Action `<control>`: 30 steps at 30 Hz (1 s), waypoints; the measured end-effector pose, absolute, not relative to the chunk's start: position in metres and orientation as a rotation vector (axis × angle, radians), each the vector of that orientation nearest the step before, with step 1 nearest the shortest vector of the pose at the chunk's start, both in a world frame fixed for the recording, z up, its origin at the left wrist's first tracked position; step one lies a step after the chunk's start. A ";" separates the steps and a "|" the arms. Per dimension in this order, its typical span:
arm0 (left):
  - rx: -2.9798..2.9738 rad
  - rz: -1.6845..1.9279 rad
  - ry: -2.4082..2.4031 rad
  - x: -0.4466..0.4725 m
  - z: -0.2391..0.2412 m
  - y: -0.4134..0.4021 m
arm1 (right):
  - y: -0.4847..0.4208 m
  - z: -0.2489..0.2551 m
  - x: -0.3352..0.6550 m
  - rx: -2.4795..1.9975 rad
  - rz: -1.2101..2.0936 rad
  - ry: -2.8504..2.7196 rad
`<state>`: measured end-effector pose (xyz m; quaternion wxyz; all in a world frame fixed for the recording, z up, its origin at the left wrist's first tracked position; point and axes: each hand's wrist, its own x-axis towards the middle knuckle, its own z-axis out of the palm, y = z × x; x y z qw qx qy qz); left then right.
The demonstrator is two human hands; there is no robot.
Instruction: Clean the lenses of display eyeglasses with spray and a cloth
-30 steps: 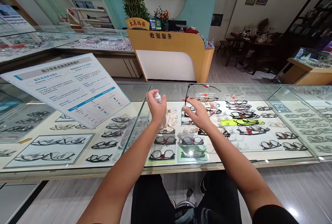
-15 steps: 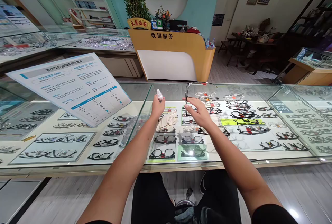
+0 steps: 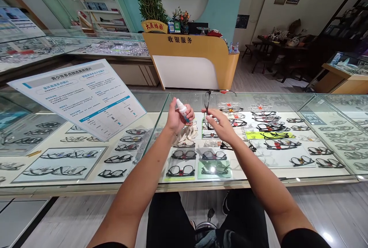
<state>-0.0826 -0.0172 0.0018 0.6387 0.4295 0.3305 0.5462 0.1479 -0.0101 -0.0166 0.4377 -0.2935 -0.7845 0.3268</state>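
My left hand [image 3: 176, 117] is wrapped round a small white spray bottle [image 3: 181, 107], its nozzle tilted up and to the left. Dark-framed glasses [image 3: 207, 101] are pinched in my right hand [image 3: 220, 123], held on edge above the counter with one temple reaching out to the right. The bottle and the glasses are apart, facing each other. A beige cloth [image 3: 185, 137] lies on the glass counter top below my left hand, partly covered by it.
The glass display counter [image 3: 132, 188] holds rows of spectacle frames beneath its top. A printed sheet [image 3: 83, 98] slants up at the left. Across the floor stands a wooden cashier desk [image 3: 189, 43] with a plant [image 3: 151, 2] on it.
The spray bottle has turned in my left hand and now shows more of its body, tilted towards the left. The glasses in my right hand have rotated slightly.
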 end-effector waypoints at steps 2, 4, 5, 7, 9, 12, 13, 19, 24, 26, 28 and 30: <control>1.005 1.240 0.756 -0.081 0.003 -0.019 | -0.011 -0.016 0.148 -0.719 0.847 -1.964; 1.079 1.271 0.824 -0.079 0.000 -0.018 | -0.013 -0.014 0.148 -0.694 0.897 -1.977; 1.140 1.295 0.890 -0.078 -0.002 -0.017 | -0.014 -0.013 0.148 -0.678 0.932 -1.983; 1.285 1.331 1.052 -0.075 -0.007 -0.016 | -0.015 -0.011 0.147 -0.641 1.013 -1.992; 1.401 1.332 1.170 -0.073 -0.013 -0.014 | -0.017 -0.010 0.147 -0.609 1.086 -1.995; 1.455 1.312 1.221 -0.071 -0.018 -0.013 | -0.019 -0.009 0.146 -0.587 1.150 -1.993; 1.451 1.311 1.220 -0.071 -0.019 -0.013 | -0.019 -0.008 0.145 -0.585 1.163 -1.995; 1.442 1.370 1.155 -0.073 -0.017 -0.016 | -0.018 -0.009 0.145 -0.581 1.232 -1.936; 1.560 1.250 1.181 -0.074 -0.017 -0.017 | -0.010 -0.010 0.147 -0.622 1.271 -1.726; 1.629 1.171 1.169 -0.074 -0.019 -0.016 | -0.007 -0.011 0.148 -0.643 1.272 -1.668; 1.693 1.111 1.140 -0.073 -0.022 -0.015 | -0.005 -0.011 0.148 -0.641 1.278 -1.639; 1.735 1.078 1.125 -0.073 -0.023 -0.016 | -0.005 -0.011 0.148 -0.635 1.279 -1.630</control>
